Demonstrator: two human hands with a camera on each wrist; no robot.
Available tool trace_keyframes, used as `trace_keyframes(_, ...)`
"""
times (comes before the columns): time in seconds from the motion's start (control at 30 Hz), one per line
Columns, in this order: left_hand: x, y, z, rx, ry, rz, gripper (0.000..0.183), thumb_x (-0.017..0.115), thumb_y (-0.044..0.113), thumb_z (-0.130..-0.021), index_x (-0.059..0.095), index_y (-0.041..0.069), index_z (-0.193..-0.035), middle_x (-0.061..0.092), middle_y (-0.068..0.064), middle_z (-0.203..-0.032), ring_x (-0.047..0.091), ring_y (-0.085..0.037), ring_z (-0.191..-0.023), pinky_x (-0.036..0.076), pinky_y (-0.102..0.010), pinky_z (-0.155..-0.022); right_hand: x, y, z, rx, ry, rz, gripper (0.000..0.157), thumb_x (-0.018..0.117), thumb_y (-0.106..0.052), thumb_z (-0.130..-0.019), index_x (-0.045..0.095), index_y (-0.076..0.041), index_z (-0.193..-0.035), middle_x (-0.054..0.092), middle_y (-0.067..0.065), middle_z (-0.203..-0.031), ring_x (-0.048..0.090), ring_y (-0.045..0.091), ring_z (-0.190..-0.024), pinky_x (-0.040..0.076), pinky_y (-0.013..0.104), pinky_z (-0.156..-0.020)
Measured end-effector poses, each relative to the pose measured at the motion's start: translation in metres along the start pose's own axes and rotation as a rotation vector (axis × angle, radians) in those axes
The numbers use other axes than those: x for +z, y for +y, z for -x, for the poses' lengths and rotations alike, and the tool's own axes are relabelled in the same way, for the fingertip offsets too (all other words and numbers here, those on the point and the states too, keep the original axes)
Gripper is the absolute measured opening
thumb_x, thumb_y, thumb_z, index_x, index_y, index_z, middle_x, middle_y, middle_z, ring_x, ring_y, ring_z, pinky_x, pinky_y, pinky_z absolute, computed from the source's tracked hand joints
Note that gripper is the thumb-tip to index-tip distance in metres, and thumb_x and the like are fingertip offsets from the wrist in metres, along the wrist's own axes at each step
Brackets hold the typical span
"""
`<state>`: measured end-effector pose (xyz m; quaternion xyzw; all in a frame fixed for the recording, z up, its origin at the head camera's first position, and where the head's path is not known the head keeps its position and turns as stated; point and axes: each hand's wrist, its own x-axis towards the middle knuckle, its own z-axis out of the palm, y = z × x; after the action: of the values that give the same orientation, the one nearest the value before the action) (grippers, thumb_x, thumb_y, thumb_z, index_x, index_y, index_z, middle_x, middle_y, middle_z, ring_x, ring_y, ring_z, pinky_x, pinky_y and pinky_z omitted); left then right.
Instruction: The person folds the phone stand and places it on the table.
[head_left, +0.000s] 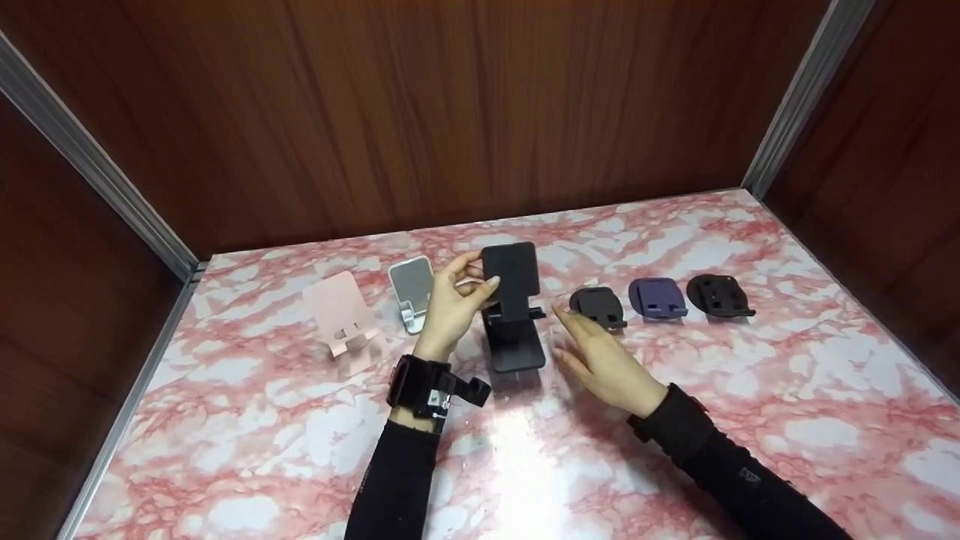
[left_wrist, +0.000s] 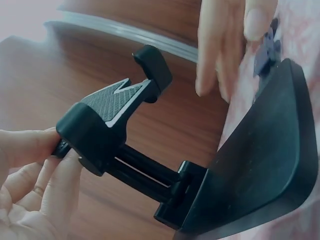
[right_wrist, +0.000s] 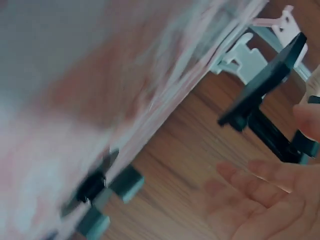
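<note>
Wood-grain walls (head_left: 480, 112) box in a pink-marbled worktop (head_left: 255, 450). Your left hand (head_left: 448, 311) is pinching the black phone stand (head_left: 515, 306) by the side of its upper plate (head_left: 511, 268); your right hand (head_left: 604, 367) is just beside it, fingers out straight, gripping nothing. Stand's around mid-worktop, toward the back edge. Can't tell if its base (head_left: 517, 354) touches down, so I'd brace that with your free hand and tilt slowly, no twisting. Keep clear of the neighbours: pink stand (head_left: 341, 304) and white stand (head_left: 412, 279) toward the left edge, three folded stands (head_left: 657, 292) toward the right.
</note>
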<state>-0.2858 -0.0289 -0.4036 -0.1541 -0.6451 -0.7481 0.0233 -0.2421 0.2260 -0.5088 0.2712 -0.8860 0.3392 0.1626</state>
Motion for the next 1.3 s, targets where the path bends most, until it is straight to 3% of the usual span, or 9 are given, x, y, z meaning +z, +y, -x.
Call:
trace_keyframes(0.07,0.003,0.002,0.002,0.003,-0.022,0.003,0.049,0.066,-0.016,-0.101,0.050,-0.021,-0.147,0.062,-0.005,-0.099,0.067,-0.005,-0.076,0.066,-0.022,-0.074,0.000,0.001,0.000,0.036,-0.026,-0.079,0.061,0.061,-0.023,-0.116,0.043,0.004,-0.167,0.056,0.036,-0.156,0.057,0.050,-0.144,0.047,0.058,-0.123)
trace_keyframes(0.23,0.011,0.010,0.006,0.026,-0.065,0.004,0.048,0.068,-0.014,-0.100,0.054,-0.020,-0.146,0.066,-0.005,-0.097,0.068,-0.007,-0.075,0.066,-0.022,-0.072,-0.027,-0.041,-0.009,0.244,-0.179,-0.399,0.063,0.055,-0.016,-0.116,0.033,0.022,-0.161,0.056,0.041,-0.152,0.060,0.053,-0.140,0.055,0.058,-0.114)
trace_keyframes(0.33,0.013,0.011,0.008,0.046,-0.086,-0.007,0.048,0.070,-0.013,-0.099,0.055,-0.020,-0.144,0.068,-0.009,-0.099,0.069,-0.006,-0.075,0.065,-0.021,-0.071,-0.035,-0.055,-0.012,0.391,-0.230,-0.558,0.067,0.054,-0.014,-0.117,0.024,0.027,-0.160,0.055,0.043,-0.152,0.059,0.051,-0.142,0.058,0.048,-0.113)
trace_keyframes(0.43,0.015,0.012,0.009,0.058,-0.093,-0.020,0.048,0.071,-0.012,-0.098,0.056,-0.019,-0.143,0.068,-0.010,-0.100,0.069,-0.006,-0.075,0.063,-0.019,-0.069,-0.037,-0.060,-0.013,0.473,-0.234,-0.650,0.069,0.056,-0.009,-0.115,0.020,0.029,-0.160,0.060,0.041,-0.146,0.068,0.039,-0.132,0.061,0.036,-0.108)
trace_keyframes(0.63,0.017,0.014,0.009,0.074,-0.095,-0.031,0.049,0.071,-0.013,-0.098,0.055,-0.020,-0.143,0.069,-0.009,-0.100,0.067,-0.007,-0.076,0.062,-0.018,-0.071,-0.034,-0.057,-0.011,0.486,-0.203,-0.815,0.070,0.056,0.001,-0.110,0.016,0.027,-0.162,0.071,0.020,-0.120,0.071,0.007,-0.104,0.066,0.032,-0.093)
trace_keyframes(0.77,0.016,0.013,0.009,0.082,-0.080,-0.060,0.049,0.072,-0.012,-0.098,0.057,-0.021,-0.143,0.072,-0.012,-0.105,0.067,-0.006,-0.079,0.061,-0.017,-0.074,-0.032,-0.056,-0.011,0.492,-0.202,-0.872,0.072,0.056,0.006,-0.108,0.014,0.026,-0.163,0.068,0.008,-0.108,0.072,0.006,-0.095,0.068,0.034,-0.090)
trace_keyframes(0.97,0.012,0.012,0.007,0.111,-0.061,-0.146,0.048,0.075,-0.009,-0.097,0.061,-0.021,-0.141,0.074,-0.024,-0.114,0.068,-0.006,-0.089,0.060,-0.019,-0.083,-0.033,-0.061,-0.011,0.503,-0.222,-0.937,0.073,0.057,0.009,-0.108,0.012,0.025,-0.164,0.067,0.010,-0.110,0.072,0.010,-0.096,0.068,0.039,-0.094)
trace_keyframes(1.13,0.009,0.010,0.007,0.160,-0.065,-0.198,0.045,0.077,-0.007,-0.097,0.064,-0.019,-0.138,0.068,-0.029,-0.130,0.070,-0.026,-0.110,0.061,-0.034,-0.103,-0.033,-0.063,-0.010,0.500,-0.220,-0.946,0.073,0.057,0.008,-0.109,0.012,0.025,-0.164,0.067,0.012,-0.114,0.072,0.010,-0.098,0.068,0.039,-0.094)
trace_keyframes(1.3,0.008,0.008,0.006,0.161,-0.133,-0.184,0.043,0.071,-0.007,-0.102,0.060,-0.019,-0.141,0.068,-0.033,-0.141,0.065,-0.045,-0.136,0.052,-0.045,-0.121,-0.033,-0.065,-0.010,0.524,-0.230,-0.944,0.073,0.057,0.008,-0.109,0.013,0.023,-0.165,0.066,0.006,-0.107,0.071,0.009,-0.092,0.068,0.035,-0.093)
